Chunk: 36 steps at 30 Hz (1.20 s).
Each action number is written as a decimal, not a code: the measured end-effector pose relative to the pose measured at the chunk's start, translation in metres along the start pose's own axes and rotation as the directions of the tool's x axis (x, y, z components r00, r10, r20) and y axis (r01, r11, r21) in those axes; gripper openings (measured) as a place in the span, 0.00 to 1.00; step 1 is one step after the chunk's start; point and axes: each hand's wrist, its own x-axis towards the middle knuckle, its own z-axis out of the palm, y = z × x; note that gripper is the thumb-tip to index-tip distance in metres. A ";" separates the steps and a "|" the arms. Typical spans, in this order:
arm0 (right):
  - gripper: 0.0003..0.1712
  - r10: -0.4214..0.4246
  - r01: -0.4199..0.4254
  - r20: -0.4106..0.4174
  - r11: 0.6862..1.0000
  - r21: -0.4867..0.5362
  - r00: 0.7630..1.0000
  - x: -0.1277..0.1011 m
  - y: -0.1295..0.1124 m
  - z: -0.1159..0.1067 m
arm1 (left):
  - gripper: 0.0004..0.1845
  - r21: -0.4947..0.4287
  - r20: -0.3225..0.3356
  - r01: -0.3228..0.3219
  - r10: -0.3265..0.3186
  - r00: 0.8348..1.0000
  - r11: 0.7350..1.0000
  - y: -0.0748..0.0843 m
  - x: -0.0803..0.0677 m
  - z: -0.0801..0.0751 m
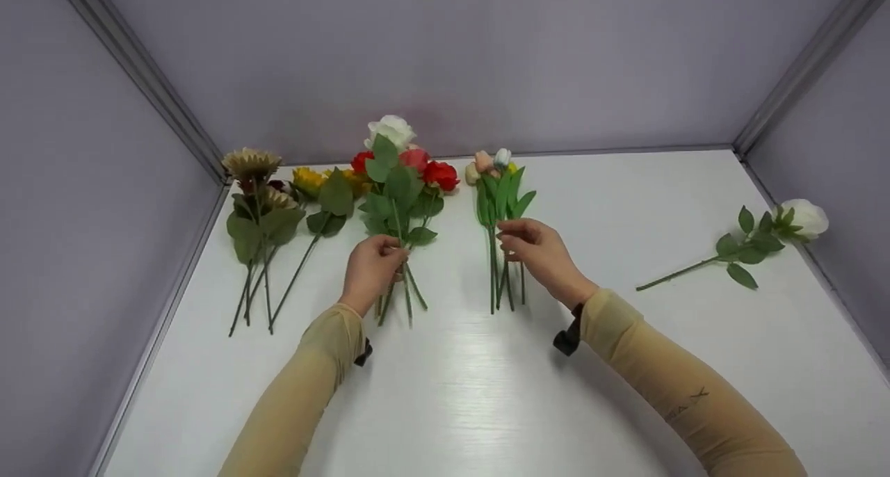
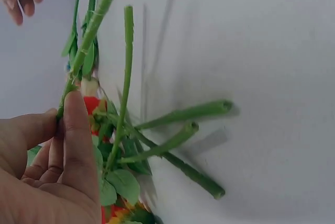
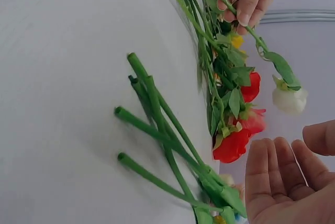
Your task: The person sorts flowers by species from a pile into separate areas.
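Note:
My left hand (image 1: 370, 272) pinches the stem of a white rose (image 1: 391, 131) between thumb and fingers. In the right wrist view that rose's white bloom (image 3: 289, 100) hangs above a group of red flowers (image 3: 234, 145). Under the held stem, the red flowers (image 1: 441, 176) lie on the table with their stems fanned toward me. My right hand (image 1: 546, 258) hovers by the stems of a bunch of tulips (image 1: 502, 192). In the right wrist view, its fingers (image 3: 282, 169) are relaxed and thumb and fingers stand apart, with nothing held.
At the left lie beige flowers (image 1: 252, 164) and yellow sunflowers (image 1: 308, 182), stems toward me. Another white rose (image 1: 801, 220) lies alone on the right, its bloom near the right wall. Grey panels (image 1: 459, 60) enclose the white table (image 1: 459, 407) at the back and sides.

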 end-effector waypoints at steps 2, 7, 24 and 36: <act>0.22 0.007 -0.007 -0.006 1.000 -0.006 1.000 -0.001 0.003 -0.005 | 0.19 0.013 -0.005 0.036 -0.036 0.999 0.999 -0.002 0.006 -0.003; 0.23 0.025 -0.025 -0.008 1.000 -0.015 1.000 -0.005 0.010 -0.012 | 0.20 0.110 -0.001 0.099 -0.100 0.995 0.989 -0.009 0.016 -0.004; 0.22 0.130 -0.162 -0.132 0.948 -0.275 0.983 -0.010 0.025 -0.083 | 0.23 0.555 0.080 -0.299 0.308 0.948 0.776 0.015 0.004 0.021; 0.28 0.071 -0.411 -0.561 0.758 -0.507 0.825 -0.047 0.051 -0.252 | 0.35 0.527 0.689 -0.840 0.514 0.510 0.128 0.052 -0.058 0.132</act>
